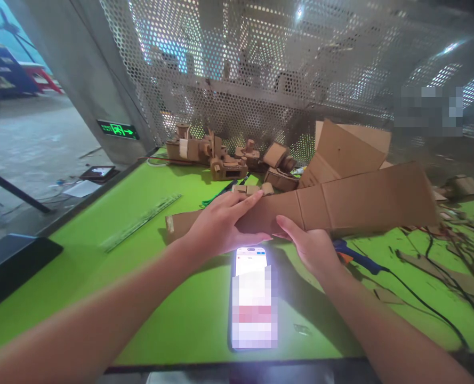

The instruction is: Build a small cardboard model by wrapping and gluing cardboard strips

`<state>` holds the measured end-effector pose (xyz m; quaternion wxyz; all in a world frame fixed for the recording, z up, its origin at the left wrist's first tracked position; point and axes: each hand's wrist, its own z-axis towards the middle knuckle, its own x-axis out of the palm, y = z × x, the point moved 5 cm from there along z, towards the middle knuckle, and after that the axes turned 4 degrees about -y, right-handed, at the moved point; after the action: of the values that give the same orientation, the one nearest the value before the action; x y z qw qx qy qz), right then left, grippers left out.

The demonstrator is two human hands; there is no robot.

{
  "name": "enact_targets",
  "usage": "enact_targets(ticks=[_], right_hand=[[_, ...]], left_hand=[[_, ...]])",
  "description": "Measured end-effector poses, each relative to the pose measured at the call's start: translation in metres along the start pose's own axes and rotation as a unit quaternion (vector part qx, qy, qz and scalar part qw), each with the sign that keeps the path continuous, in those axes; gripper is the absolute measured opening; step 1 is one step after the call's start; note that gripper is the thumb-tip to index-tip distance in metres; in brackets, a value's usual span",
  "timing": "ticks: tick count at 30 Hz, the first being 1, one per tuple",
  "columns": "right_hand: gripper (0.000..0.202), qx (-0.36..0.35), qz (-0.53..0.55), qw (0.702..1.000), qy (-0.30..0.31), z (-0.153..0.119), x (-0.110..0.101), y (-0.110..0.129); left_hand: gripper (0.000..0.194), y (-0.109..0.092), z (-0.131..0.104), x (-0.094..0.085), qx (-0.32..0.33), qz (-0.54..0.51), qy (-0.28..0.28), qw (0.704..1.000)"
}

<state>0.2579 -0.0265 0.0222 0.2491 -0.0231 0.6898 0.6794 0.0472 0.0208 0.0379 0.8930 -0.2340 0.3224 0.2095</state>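
A long brown cardboard strip (364, 197) with crease lines slants across the middle of the view, its right end higher and wider. My left hand (231, 221) grips the strip left of its middle, fingers over the top edge and thumb along the lower edge. With its thumb on the near face, my right hand (314, 248) holds the lower edge; its other fingers are hidden behind the cardboard. Just below the hands lies a lit phone (252, 298), its screen partly blurred. A blue glue gun (360, 258) with a black cord rests beside my right wrist.
On the green table (141, 309), a clear ruler (143, 221) lies at left. Several cardboard models (229, 168) stand along the back, with larger cardboard sheets (340, 149) behind the strip. Scraps (448, 272) and cords litter the right side. A perforated metal panel (240, 69) rises behind.
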Motion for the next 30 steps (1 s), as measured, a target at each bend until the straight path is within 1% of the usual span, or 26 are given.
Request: enact_targets(ticks=[3,5,6,8,10,12,14,17,22,25,27,30], right_hand=[[0.054,0.088,-0.008,0.996,-0.006,0.001,-0.003,-0.012],[0.054,0.093,-0.004,0.995,-0.019,0.003,-0.006,-0.015],[0.054,0.085,0.001,0.996,-0.029,0.003,-0.008,-0.014],[0.050,0.036,0.021,0.998,-0.048,0.005,-0.012,-0.008],[0.049,-0.042,0.067,0.995,-0.055,0.005,-0.015,0.004],[0.054,-0.108,0.100,0.989,-0.034,0.002,-0.014,0.014],[0.057,-0.138,0.091,0.986,-0.005,0.000,-0.012,0.020],[0.053,-0.164,0.061,0.985,0.001,-0.003,-0.009,0.023],[0.045,-0.119,0.040,0.992,0.005,-0.003,-0.004,0.015],[0.046,-0.108,-0.001,0.994,-0.020,-0.001,-0.004,0.010],[0.046,-0.106,-0.032,0.993,-0.050,0.001,-0.007,0.008],[0.040,-0.105,-0.077,0.988,-0.083,0.004,-0.012,0.009]], left_hand=[[0.089,0.001,0.000,0.001,-0.027,-0.009,0.020,0.999],[0.090,0.003,0.002,0.001,-0.043,-0.013,0.039,0.998],[0.091,0.005,0.003,0.000,-0.052,-0.013,0.055,0.997],[0.093,0.009,0.005,-0.001,-0.062,-0.014,0.096,0.993],[0.094,0.014,0.007,-0.003,-0.059,-0.018,0.140,0.988],[0.094,0.018,0.008,-0.007,-0.054,-0.022,0.173,0.983],[0.095,0.021,0.009,-0.009,-0.057,-0.024,0.195,0.979],[0.097,0.024,0.010,-0.011,-0.062,-0.019,0.198,0.978],[0.094,0.022,0.008,-0.007,-0.053,-0.004,0.164,0.985],[0.091,0.018,0.006,-0.004,-0.044,0.010,0.164,0.985],[0.090,0.016,0.005,-0.002,-0.045,0.019,0.175,0.983],[0.093,0.014,0.003,0.002,-0.038,0.017,0.191,0.981]])
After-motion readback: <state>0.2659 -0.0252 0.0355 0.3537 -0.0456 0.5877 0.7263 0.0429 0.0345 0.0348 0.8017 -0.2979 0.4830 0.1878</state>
